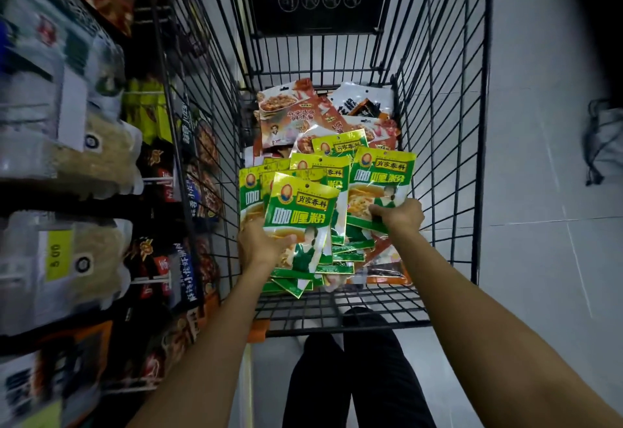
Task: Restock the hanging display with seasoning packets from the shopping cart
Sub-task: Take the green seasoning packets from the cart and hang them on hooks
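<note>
Both hands are closed on stock. The left hand (261,242), centre-left in the frame, clamps a fanned bundle of green packets (300,212) by their lower part, with the thumb across the front one. The right hand (401,217), centre-right, grips a single green packet (381,178) with its fingers curled over the bottom edge.

All of these are held inside the shopping cart (438,124), just above its wire floor in the middle of the frame. More green ones lie loose beneath the hands, and orange packets (286,114) are heaped higher in the frame at the cart's far end. The hanging display (158,259) runs down the left side of the frame beside the cart's wire wall. It is blurred, with dark pouches on pegs.

The packets look thin, flat and light, so weight should be no concern even for a handful. Their glossy film probably makes them slide on one another. The bundle is already splayed, and a loose hold could let the middle ones slip out.

Each shows a small hole in its yellow top band, presumably for the peg. The sensible hold is therefore low or at the sides, as now, leaving that band free. Squaring the bundle so the holes line up would likely make threading easier. The pouches bend easily, so firm pressure should crease them at worst.
</note>
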`<state>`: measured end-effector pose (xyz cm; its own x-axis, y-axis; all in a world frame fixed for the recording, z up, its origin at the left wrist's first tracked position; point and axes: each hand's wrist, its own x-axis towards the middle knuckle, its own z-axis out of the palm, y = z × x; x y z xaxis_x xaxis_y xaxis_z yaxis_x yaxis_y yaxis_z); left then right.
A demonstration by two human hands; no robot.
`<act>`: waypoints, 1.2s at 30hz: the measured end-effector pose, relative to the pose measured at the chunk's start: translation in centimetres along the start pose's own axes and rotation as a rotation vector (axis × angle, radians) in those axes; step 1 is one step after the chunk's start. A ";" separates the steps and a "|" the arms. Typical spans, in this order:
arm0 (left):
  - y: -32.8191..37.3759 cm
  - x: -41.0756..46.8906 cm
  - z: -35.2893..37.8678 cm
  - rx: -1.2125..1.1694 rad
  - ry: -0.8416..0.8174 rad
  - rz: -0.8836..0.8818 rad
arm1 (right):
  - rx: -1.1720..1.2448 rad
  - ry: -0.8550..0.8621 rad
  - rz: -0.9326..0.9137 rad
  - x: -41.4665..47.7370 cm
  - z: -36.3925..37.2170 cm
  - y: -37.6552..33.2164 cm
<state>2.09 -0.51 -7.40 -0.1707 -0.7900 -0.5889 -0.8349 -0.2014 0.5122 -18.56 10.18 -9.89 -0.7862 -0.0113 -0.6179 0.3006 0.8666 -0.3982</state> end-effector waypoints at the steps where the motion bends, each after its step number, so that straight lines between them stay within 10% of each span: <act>1: 0.1 0.0 -0.1 -0.025 -0.022 -0.008 | 0.081 -0.027 0.011 -0.2 -0.3 -0.2; 17: 8.0 -6.4 -10.0 -0.471 0.049 0.109 | 0.402 -0.379 -0.342 -9.1 -9.8 -7.2; 36: 15.3 -38.8 -39.6 -0.575 1.049 0.655 | 0.327 -1.033 -1.432 -39.2 -25.0 -28.9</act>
<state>16.68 4.14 48.07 0.2418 -0.8457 0.4758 -0.3772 0.3698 0.8491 -9.91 -1.95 42.84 0.0779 -0.9739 0.2133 -0.0571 -0.2179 -0.9743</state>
